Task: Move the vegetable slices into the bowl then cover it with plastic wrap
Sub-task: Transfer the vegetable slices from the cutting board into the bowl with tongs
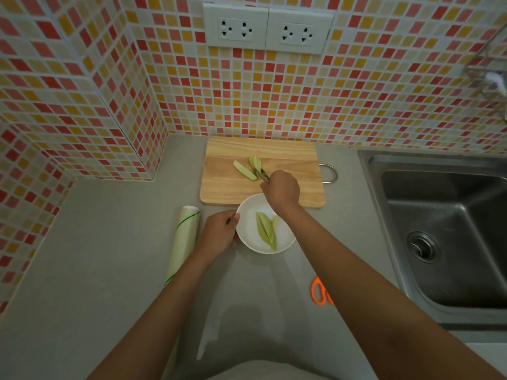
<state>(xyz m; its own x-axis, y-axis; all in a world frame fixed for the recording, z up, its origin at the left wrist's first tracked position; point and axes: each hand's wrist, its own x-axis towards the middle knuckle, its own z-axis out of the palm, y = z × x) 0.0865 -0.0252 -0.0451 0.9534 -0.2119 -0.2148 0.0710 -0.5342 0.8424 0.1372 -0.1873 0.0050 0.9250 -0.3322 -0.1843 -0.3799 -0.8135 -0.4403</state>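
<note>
A white bowl [252,239] sits on the grey counter just in front of a wooden cutting board [227,187]. Several pale green vegetable slices [267,230] lie in the bowl. A few more slices [245,169] remain on the board. My right hand [281,189] reaches over the bowl's far rim and grips a small pair of metal tongs [262,174] whose tips touch the slices on the board. My left hand [219,233] holds the bowl's left rim. A roll of plastic wrap [183,242] lies left of the bowl.
Orange-handled scissors [319,292] lie on the counter at the right, partly under my right forearm. A steel sink [444,231] fills the right side. Tiled walls with two outlets [267,28] close off the back and left.
</note>
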